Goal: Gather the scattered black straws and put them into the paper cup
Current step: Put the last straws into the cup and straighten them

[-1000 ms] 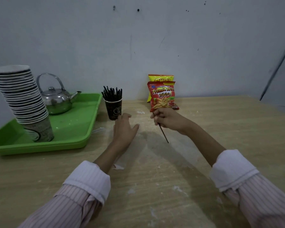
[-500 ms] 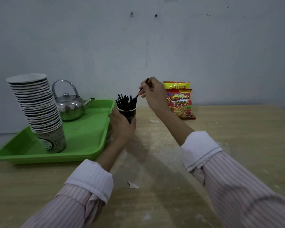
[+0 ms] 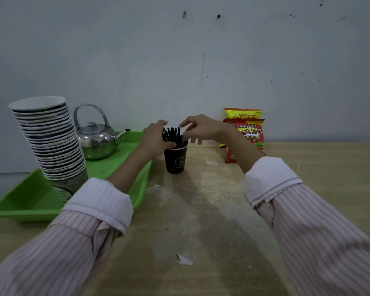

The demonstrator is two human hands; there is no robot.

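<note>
A dark paper cup (image 3: 175, 160) stands upright on the wooden table, just right of the green tray. Several black straws (image 3: 172, 135) stick up out of it in a bunch. My left hand (image 3: 156, 138) wraps the left side of the bunch above the cup's rim, fingers curled against the straws. My right hand (image 3: 201, 129) hovers at the right side of the straw tips, fingers spread, with nothing held in it. No loose straws show on the table.
A green tray (image 3: 30, 201) at the left holds a tall leaning stack of paper cups (image 3: 49, 142) and a steel kettle (image 3: 96, 139). Two snack bags (image 3: 249, 133) lean on the wall at the right. A paper scrap (image 3: 184, 260) lies on the table (image 3: 222, 210).
My right hand carried one straw from the table to the cup, dropped it in, and now is spread open. My left hand rose from the cup's side to the straw bunch.
</note>
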